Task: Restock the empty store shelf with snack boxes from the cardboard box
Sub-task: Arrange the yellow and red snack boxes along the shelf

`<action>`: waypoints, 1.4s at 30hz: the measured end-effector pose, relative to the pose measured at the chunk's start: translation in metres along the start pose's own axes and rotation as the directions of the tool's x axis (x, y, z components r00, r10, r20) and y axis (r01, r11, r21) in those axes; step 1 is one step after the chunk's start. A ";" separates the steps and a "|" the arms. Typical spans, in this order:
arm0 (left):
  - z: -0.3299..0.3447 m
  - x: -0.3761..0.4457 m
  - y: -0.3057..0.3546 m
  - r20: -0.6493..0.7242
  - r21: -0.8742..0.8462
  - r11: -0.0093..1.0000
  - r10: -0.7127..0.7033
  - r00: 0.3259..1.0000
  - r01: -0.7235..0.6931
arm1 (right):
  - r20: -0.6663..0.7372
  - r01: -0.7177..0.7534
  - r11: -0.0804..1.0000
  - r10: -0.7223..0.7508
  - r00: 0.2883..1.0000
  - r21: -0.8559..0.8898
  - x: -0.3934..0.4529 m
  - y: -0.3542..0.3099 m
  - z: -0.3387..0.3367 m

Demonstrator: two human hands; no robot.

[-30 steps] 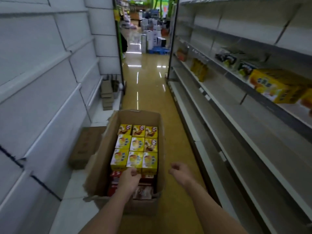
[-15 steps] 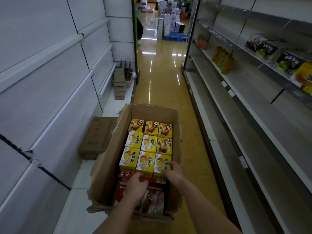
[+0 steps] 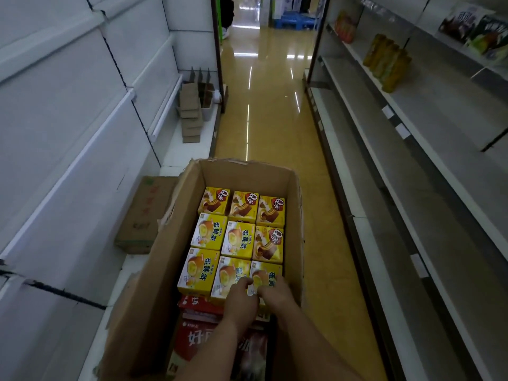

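An open cardboard box [image 3: 165, 259] stands in the aisle, packed with several yellow snack boxes [image 3: 209, 235] in rows, and red boxes [image 3: 198, 303] lie at its near end. Both my hands reach into it at the nearest right yellow snack box [image 3: 270, 273]. My left hand [image 3: 242, 301] has its fingers curled on that box's left edge. My right hand [image 3: 275, 292] curls over its near right side. Grey store shelves [image 3: 412, 204] run along the right, mostly bare.
A flat brown carton [image 3: 143, 213] lies on the low left ledge, with a stack of cardboard pieces [image 3: 191, 114] farther back. Bottles [image 3: 387, 64] and dark snack bags [image 3: 478, 28] sit on the right shelves. The glossy yellow floor [image 3: 269, 111] runs ahead.
Both hands moved forward into the cardboard box and closed in on the nearest right yellow box. The view tipped down and came closer to the box.
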State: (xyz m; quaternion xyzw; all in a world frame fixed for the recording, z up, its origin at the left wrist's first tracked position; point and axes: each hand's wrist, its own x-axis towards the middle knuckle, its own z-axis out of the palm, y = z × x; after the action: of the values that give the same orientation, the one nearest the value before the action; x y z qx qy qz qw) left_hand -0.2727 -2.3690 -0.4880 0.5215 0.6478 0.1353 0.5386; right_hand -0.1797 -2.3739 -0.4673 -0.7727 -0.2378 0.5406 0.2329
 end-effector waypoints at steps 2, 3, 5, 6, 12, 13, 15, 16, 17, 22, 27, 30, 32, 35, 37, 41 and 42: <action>0.005 0.014 0.000 0.029 0.003 1.000 0.006 1.000 -0.006 | -0.016 -0.043 0.999 0.044 0.999 0.020 0.013 0.001 0.004; 0.007 0.019 0.000 0.044 -0.002 1.000 0.006 0.999 -0.006 | -0.030 -0.056 0.998 0.057 0.998 0.032 0.019 0.001 0.006; 0.011 0.030 0.001 0.058 0.006 1.000 0.010 0.998 -0.011 | -0.061 -0.089 0.995 0.092 0.994 0.050 0.028 0.000 0.010; 0.013 0.034 0.001 0.059 0.008 1.000 0.004 0.998 -0.004 | -0.072 -0.111 0.992 0.115 0.991 0.056 0.031 -0.001 0.012; 0.011 0.051 -0.005 0.070 0.100 0.995 0.021 0.997 -0.028 | -0.075 -0.146 0.985 0.152 0.985 0.091 0.052 0.007 0.020; 0.010 0.054 -0.007 0.069 0.106 0.994 0.023 0.997 -0.031 | -0.089 -0.157 0.985 0.163 0.983 0.076 0.055 0.009 0.022; 0.008 0.058 -0.011 0.070 0.133 0.991 0.024 0.997 -0.033 | -0.132 -0.190 0.982 0.191 0.973 0.015 0.061 0.011 0.027; 0.008 0.060 -0.013 0.070 0.148 0.988 0.022 0.997 -0.032 | -0.154 -0.217 0.976 0.211 0.965 -0.022 0.062 0.011 0.029; 0.006 0.061 -0.015 0.075 0.162 0.986 0.016 0.997 -0.028 | -0.170 -0.251 0.966 0.239 0.956 -0.056 0.063 0.011 0.031; 0.000 0.061 -0.021 0.101 0.333 0.943 -0.010 0.995 -0.024 | -0.174 -0.349 0.924 0.323 0.930 -0.154 0.060 -0.003 0.031; -0.003 0.054 -0.011 0.131 0.297 0.955 -0.032 0.991 -0.009 | -0.166 -0.188 0.965 0.218 0.962 0.180 0.057 -0.001 0.029; -0.001 0.053 -0.007 0.119 0.213 0.977 -0.046 0.992 0.020 | -0.130 -0.176 0.952 0.213 0.968 0.251 0.057 0.001 0.028; 0.000 0.053 -0.009 0.101 0.135 0.990 -0.051 0.994 0.037 | -0.090 -0.172 0.962 0.194 0.977 0.214 0.055 0.002 0.028; -0.002 0.051 -0.015 0.057 0.061 0.996 -0.073 0.996 0.070 | -0.069 -0.177 0.968 0.192 0.979 0.177 0.048 0.000 0.026; -0.007 0.048 -0.014 0.038 -0.016 0.996 -0.092 0.995 0.092 | -0.100 -0.174 0.971 0.192 0.976 0.162 0.043 -0.002 0.023; -0.024 0.034 0.007 0.037 -0.123 0.986 -0.105 0.994 0.109 | -0.160 -0.175 0.965 0.208 0.965 0.197 0.029 -0.012 0.015; -0.027 0.032 0.012 0.040 -0.135 0.984 -0.111 0.993 0.116 | -0.167 -0.159 0.964 0.196 0.966 0.213 0.023 -0.019 0.012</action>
State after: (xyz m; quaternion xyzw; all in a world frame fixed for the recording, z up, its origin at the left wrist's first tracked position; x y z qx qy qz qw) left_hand -0.2855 -2.3276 -0.4865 0.4475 0.6567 0.1402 0.5906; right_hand -0.1868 -2.3438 -0.4758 -0.8112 -0.0895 0.5056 0.2799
